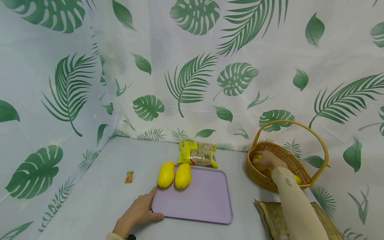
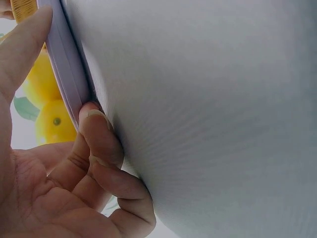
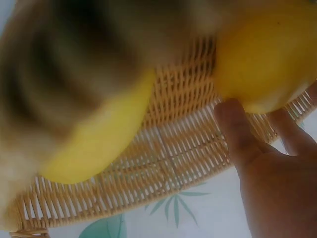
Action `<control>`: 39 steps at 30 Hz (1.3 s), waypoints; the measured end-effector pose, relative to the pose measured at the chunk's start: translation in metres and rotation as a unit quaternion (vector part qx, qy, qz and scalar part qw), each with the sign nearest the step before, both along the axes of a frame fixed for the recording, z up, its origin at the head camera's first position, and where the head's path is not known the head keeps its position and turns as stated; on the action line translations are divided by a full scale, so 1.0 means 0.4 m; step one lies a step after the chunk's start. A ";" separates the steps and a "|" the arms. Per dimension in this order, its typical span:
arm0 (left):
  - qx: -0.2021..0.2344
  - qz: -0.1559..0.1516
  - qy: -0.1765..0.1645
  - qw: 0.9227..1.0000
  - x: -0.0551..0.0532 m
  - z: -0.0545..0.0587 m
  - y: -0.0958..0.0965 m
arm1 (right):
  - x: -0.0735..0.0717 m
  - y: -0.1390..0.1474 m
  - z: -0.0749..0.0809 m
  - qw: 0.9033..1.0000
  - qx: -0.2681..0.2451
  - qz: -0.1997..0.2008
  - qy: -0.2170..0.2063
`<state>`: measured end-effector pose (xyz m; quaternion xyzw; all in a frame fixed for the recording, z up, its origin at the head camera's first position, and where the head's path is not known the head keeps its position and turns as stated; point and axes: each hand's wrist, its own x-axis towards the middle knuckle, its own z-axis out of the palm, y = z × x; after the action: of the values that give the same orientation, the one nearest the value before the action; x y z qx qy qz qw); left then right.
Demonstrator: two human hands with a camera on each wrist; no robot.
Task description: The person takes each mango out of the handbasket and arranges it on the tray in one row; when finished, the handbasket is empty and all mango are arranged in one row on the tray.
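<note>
My left hand (image 1: 136,211) holds the near-left corner of a lilac tray (image 1: 207,196), thumb at its front rim and fingers along the left side. In the left wrist view, the fingertips (image 2: 94,121) are tucked against the tray's edge. Two yellow mangoes (image 1: 166,175) lie side by side at the tray's far-left part. My right hand (image 1: 270,159) reaches into a wicker basket (image 1: 261,180) and grips a mango (image 3: 267,54), with thumb and fingers against its skin. Another mango (image 3: 99,141) sits at the basket's other end, partly hidden by the sleeve.
Two yellow snack bags (image 1: 198,157) lie behind the tray. A small orange-and-green wrapped packet (image 1: 129,177) is at the left. Under my right forearm lies a large gold-brown bag (image 1: 271,216). The basket's tall handle (image 1: 291,122) arches over it, near the leaf-patterned backdrop.
</note>
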<state>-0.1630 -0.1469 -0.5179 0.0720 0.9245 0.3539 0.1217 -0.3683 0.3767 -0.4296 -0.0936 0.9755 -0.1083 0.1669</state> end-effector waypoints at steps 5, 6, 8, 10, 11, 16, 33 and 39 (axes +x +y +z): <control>-0.003 0.000 -0.004 1.000 0.001 -0.003 0.002 | 0.009 0.006 -0.004 1.000 0.020 -0.004 -0.002; -0.004 -0.001 -0.004 1.000 0.001 -0.003 0.002 | 0.010 0.008 -0.005 1.000 0.023 -0.001 0.000; -0.005 -0.002 -0.004 1.000 0.000 -0.004 0.002 | 0.014 0.010 -0.004 1.000 0.024 0.004 0.002; -0.006 -0.002 -0.007 1.000 -0.001 -0.004 0.002 | 0.018 0.011 -0.001 1.000 0.021 0.002 0.003; -0.007 -0.001 -0.009 1.000 -0.002 -0.003 0.002 | 0.019 0.011 0.001 1.000 0.018 0.001 0.003; -0.008 0.000 -0.010 1.000 -0.005 -0.001 0.003 | 0.022 0.011 0.010 1.000 0.016 0.001 0.004; -0.008 0.003 -0.017 1.000 0.001 -0.001 0.012 | 0.049 0.000 0.044 0.998 -0.031 0.009 0.061; -0.008 0.006 -0.017 1.000 0.000 0.001 0.010 | 0.072 -0.009 0.060 0.994 -0.056 0.014 0.096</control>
<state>-0.1631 -0.1430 -0.5175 0.0594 0.9254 0.3486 0.1362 -0.3393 0.3731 -0.4057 -0.1264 0.9781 -0.1508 0.0685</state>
